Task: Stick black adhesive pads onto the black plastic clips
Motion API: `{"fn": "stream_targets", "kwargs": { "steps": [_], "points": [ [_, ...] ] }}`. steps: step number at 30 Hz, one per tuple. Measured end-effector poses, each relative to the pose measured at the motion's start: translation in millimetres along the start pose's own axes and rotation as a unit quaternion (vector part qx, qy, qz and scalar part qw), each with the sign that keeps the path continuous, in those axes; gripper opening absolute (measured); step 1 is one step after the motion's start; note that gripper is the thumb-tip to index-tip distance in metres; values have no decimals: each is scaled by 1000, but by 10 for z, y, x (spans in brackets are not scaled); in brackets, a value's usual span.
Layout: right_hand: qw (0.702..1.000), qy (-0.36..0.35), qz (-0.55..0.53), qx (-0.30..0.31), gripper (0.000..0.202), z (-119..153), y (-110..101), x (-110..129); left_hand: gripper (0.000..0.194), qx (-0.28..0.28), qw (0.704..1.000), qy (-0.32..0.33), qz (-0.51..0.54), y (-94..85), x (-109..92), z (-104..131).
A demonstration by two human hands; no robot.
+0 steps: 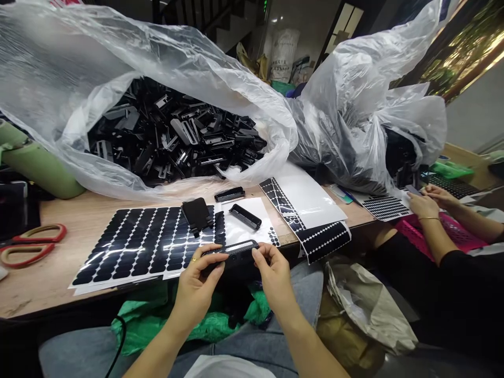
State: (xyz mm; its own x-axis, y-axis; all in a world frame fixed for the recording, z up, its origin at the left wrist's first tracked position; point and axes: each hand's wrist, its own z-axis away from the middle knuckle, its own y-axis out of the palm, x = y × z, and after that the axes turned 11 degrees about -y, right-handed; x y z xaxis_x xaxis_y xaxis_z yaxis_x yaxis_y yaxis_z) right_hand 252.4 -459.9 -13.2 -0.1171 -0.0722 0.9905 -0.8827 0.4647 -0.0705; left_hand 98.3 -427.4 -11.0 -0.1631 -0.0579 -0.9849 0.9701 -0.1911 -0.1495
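Observation:
Between my two hands, at the table's front edge, is a long black plastic part (pixel 236 251) with rounded ends and a pale strip along its top. My left hand (pixel 202 273) pinches its left end between thumb and fingers. Its right end sits between the thumb and fingers of my right hand (pixel 272 268). Just beyond lie two similar black plastic pieces, one open side up (pixel 245 216) and one farther back (pixel 229 194). A flat black piece (pixel 197 215) rests on a sheet of black oval stickers (pixel 134 241).
A big clear plastic bag (pixel 271 157) of black parts stands open behind; another bag (pixel 346 115) is at right. Red-handled scissors (pixel 33 244) lie left. More sticker sheets (pixel 326 239) overhang the edge. A co-worker's hands (pixel 429 202) work at far right above a pink basket (pixel 459 231).

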Motion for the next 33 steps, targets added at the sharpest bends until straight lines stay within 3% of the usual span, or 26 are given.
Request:
{"fn": "stream_targets", "kwargs": {
  "steps": [9,12,15,18,21,26,30,33],
  "points": [
    [999,-26,20,-29,21,-16,27,-119,16,7,1000,-23,19,-28,97,-43],
    [990,-62,127,5,15,-314,-144,-245,18,7,998,-50,26,-43,155,-84],
    [934,-84,341,59,8,-726,-363,-393,20,5,997,-61,40,-51,200,-135],
    [917,-71,380,100,5,-1020,-487,-532,22,9,995,-77,59,-53,218,-184],
    [914,-71,383,118,11,-1119,-506,-601,24,12,992,-99,77,-56,212,-220],
    [918,-75,369,125,9,-942,-434,-354,26,7,988,-115,98,-43,182,-254],
    [959,-102,202,169,11,-569,-212,79,27,6,990,-109,92,5,153,-263],
    [965,-117,148,182,9,-350,2,264,26,3,994,-87,70,46,124,-244]
  ]
}}
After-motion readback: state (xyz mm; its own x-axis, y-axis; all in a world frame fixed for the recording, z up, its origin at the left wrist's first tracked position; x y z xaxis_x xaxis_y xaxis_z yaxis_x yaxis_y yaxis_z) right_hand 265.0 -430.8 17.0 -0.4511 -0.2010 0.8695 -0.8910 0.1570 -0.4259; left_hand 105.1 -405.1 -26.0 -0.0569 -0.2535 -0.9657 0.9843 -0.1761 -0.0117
